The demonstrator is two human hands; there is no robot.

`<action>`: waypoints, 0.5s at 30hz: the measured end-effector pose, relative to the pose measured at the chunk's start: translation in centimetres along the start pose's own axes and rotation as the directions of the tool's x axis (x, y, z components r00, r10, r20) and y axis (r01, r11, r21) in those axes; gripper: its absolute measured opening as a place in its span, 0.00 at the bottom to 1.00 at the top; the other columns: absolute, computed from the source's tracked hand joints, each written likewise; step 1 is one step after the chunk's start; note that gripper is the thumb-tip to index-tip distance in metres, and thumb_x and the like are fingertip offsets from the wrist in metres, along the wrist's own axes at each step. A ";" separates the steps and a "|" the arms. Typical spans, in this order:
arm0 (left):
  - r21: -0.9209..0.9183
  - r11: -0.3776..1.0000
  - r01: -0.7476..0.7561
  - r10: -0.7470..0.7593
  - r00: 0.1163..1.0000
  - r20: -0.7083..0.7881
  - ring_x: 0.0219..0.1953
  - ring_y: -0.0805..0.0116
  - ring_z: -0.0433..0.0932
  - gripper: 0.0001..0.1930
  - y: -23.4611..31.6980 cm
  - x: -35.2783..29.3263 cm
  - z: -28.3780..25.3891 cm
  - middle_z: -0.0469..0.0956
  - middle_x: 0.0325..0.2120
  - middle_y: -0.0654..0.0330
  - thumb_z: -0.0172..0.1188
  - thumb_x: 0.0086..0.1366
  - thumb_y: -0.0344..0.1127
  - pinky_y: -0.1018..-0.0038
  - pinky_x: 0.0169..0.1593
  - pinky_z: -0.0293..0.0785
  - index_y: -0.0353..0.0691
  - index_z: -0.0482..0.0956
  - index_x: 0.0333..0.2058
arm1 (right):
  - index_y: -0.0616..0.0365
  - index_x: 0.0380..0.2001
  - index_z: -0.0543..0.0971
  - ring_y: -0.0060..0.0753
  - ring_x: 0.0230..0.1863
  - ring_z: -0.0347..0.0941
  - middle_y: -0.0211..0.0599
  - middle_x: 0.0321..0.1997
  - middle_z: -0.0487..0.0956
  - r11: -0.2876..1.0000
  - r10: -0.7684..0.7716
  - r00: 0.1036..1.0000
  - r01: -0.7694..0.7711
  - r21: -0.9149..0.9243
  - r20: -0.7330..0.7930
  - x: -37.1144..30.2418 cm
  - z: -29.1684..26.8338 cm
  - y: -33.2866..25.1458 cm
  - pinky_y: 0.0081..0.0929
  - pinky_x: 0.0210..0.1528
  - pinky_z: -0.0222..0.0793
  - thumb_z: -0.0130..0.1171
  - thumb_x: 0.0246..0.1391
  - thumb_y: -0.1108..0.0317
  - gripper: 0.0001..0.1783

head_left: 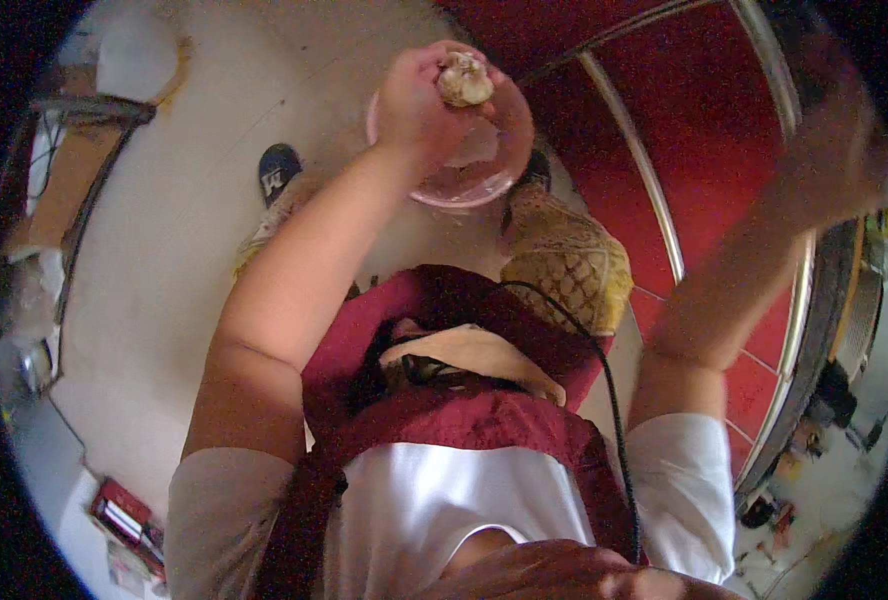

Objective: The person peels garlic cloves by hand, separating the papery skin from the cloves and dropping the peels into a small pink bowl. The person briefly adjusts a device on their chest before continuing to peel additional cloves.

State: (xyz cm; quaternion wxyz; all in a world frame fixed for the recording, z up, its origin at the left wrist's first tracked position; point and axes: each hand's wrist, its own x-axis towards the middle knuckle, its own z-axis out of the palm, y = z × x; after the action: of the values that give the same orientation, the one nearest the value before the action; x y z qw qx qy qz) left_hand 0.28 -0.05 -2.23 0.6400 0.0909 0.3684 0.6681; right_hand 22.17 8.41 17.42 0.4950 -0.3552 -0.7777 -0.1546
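My left hand is closed around a whitish garlic bulb, which sits in its fingers with the top showing. Beneath that hand is a round pink plastic basin, its inside partly covered by the hand and wrist. Whatever lies in the basin is hard to make out. My right arm stretches out to the far right, beside the red cabinet fronts. At its end my right hand is dark and smeared by motion near the counter edge, so its fingers and anything in them cannot be told.
Glossy red cabinet doors with metal trim stand close on the right, under a counter cluttered with small items. At the left rim is a shelf or table. My shoe rests on the pale floor. A black cord hangs down my front.
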 end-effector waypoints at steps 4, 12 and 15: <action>-0.133 0.986 -0.102 0.106 0.994 0.021 0.32 0.58 0.81 0.17 -1.3 0.5 -1.0 0.82 0.31 0.53 0.44 0.68 0.43 0.62 0.33 0.79 0.37 0.78 0.37 | 0.64 0.35 0.84 0.22 0.33 0.76 0.31 0.29 0.82 0.435 0.437 0.669 -0.743 0.510 0.601 -13.3 8.7 -7.2 0.24 0.38 0.74 0.61 0.65 0.62 0.13; -0.155 0.981 -0.112 0.128 0.987 0.098 0.35 0.61 0.80 0.13 -1.5 -0.9 -0.7 0.80 0.33 0.55 0.49 0.64 0.37 0.68 0.41 0.78 0.36 0.77 0.39 | 0.62 0.36 0.78 0.54 0.30 0.80 0.49 0.29 0.82 0.789 0.216 0.746 -0.513 0.337 0.630 -16.4 9.7 -8.6 0.42 0.35 0.76 0.66 0.58 0.47 0.24; 0.072 0.966 -0.248 0.231 0.955 0.187 0.42 0.63 0.78 0.13 -2.1 -0.6 -1.2 0.79 0.37 0.58 0.48 0.66 0.39 0.68 0.53 0.75 0.38 0.77 0.41 | 0.61 0.37 0.78 0.59 0.30 0.80 0.50 0.30 0.82 0.786 0.251 0.692 -0.554 0.275 0.677 -17.1 10.2 -8.6 0.46 0.33 0.75 0.62 0.60 0.47 0.23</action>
State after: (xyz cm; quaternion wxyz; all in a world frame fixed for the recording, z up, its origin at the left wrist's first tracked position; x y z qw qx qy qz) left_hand 1.33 -1.27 -4.15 0.5793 0.2242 0.3277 0.7119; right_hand 13.74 1.57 -1.40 0.3095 -0.4245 -0.8061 0.2724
